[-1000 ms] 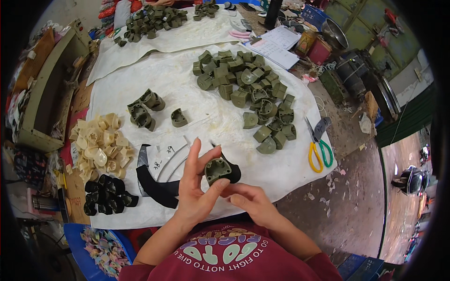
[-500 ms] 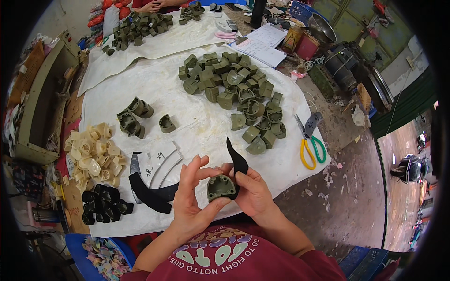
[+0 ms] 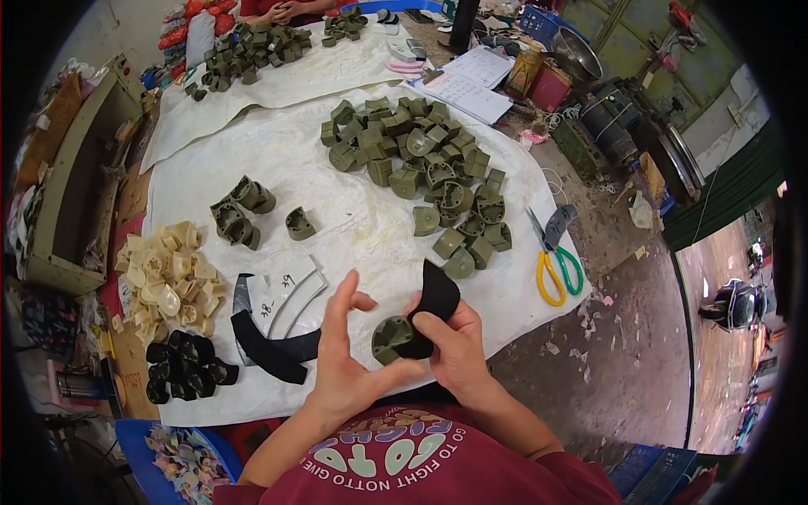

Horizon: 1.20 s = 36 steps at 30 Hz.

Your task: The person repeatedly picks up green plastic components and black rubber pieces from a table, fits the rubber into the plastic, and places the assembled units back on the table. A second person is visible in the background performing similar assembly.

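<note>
Worn on my head, the left fisheye looks steeply down and forward, past my maroon T-shirt [image 3: 471, 471] at six o'clock. My left hand [image 3: 341, 370], toward seven, and right hand [image 3: 457, 347], toward five, sit close; the white sheet [image 3: 362, 223] runs away toward a co-worker's clasped hands [image 3: 282, 13], distant, at eleven.

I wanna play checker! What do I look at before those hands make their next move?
1. Black strip pinched by the right hand: ok.
2. Green block up in the hands, off the table: ok.
3. Strip's upper end lying flat on the block: not ok, it sticks up.
4. Left hand closed around the block: not ok, fingers spread.
5. Scissors out of the hands: ok.
6. Strip sticky underneath: cannot tell.
</note>
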### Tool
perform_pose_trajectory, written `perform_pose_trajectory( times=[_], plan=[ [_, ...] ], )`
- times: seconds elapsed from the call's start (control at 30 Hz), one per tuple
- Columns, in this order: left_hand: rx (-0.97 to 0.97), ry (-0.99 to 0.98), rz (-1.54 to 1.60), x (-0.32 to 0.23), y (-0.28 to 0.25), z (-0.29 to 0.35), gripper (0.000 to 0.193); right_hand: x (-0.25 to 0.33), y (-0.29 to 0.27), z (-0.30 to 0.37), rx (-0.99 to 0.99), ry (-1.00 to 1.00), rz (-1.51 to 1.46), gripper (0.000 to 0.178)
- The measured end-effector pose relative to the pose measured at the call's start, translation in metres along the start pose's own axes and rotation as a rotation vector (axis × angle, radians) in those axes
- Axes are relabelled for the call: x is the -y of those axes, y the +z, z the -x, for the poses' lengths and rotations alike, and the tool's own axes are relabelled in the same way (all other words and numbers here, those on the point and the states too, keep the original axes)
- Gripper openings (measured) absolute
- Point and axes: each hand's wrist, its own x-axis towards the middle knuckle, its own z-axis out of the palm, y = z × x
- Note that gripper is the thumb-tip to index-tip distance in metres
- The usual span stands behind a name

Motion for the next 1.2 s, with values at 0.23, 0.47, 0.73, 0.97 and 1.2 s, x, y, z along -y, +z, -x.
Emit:
perform_pose_trajectory(
  times=[0.23,0.47,0.73,0.97,1.2],
  plan=[
    [-0.079,-0.011,0.116,0.006,0.003,0.001,0.099,-0.003,0.001,-0.001,-0.049,-0.101,0.052,0.016],
    [-0.047,-0.121,-0.014,-0.010,0.003,0.002,0.096,-0.005,0.009,0.003,-0.020,-0.259,0.232,0.016],
    [0.019,-0.034,0.098,-0.005,0.002,0.001,0.093,0.007,-0.002,-0.007,-0.012,-0.024,0.106,0.024],
    [0.201,-0.010,0.334,0.005,-0.002,-0.001,0.104,0.021,-0.011,-0.006,0.102,0.219,-0.043,0.023],
    [0.128,-0.059,0.032,0.012,-0.007,-0.004,0.069,0.008,0.000,0.004,0.006,-0.147,0.332,0.027]
  ],
)
